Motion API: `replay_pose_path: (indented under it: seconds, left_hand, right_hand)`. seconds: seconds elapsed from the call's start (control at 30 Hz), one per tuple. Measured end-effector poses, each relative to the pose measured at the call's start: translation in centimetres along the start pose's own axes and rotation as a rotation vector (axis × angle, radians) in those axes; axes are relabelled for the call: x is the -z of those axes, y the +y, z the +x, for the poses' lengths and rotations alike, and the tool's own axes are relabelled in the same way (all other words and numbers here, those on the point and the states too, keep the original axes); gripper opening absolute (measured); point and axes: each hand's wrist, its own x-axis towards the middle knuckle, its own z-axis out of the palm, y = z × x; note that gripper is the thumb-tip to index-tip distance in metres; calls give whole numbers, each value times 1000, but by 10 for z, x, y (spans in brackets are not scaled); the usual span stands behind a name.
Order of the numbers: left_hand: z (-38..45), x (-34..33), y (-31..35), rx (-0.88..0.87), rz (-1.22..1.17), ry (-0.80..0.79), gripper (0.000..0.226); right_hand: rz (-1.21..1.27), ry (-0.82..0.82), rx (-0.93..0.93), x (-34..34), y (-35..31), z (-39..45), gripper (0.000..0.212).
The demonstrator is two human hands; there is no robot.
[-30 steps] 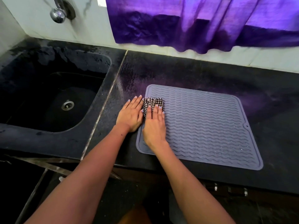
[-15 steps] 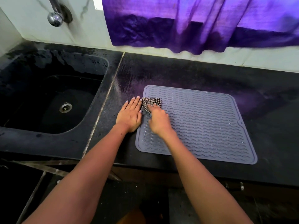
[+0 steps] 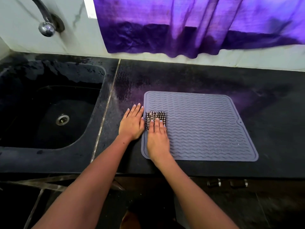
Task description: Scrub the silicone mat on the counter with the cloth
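Sink point(image 3: 21, 156) at left. Left hand point(image 3: 132, 123) flat, fingers spread, on counter point(image 3: 272, 113) against mat edge. Right hand point(image 3: 157, 138) flat, fingers together, pressing checked cloth point(image 3: 154, 116) onto grey silicone mat point(image 3: 206, 126), near its left edge

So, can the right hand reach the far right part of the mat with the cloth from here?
Probably yes. The right hand presses the cloth flat at the left edge of the mat, and nothing lies on the ridged surface between it and the right side.
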Motion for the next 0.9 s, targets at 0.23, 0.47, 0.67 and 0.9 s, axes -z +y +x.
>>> replay_pose_path:
  seconds: [0.23, 0.47, 0.67, 0.9]
  left_hand:
    - [6, 11, -4, -15, -40, -174, 62]
    - [-17, 6, -2, -33, 35, -162, 58]
    - [-19, 3, 0, -29, 78, -96, 52]
    - [-20, 2, 1, -24, 68, -83, 52]
  right_hand:
    - [234, -25, 20, 34, 16, 9, 58]
    - [480, 104, -189, 54, 12, 2, 45]
    - [165, 128, -37, 0, -26, -34, 68]
    - [55, 115, 68, -13, -16, -35, 76]
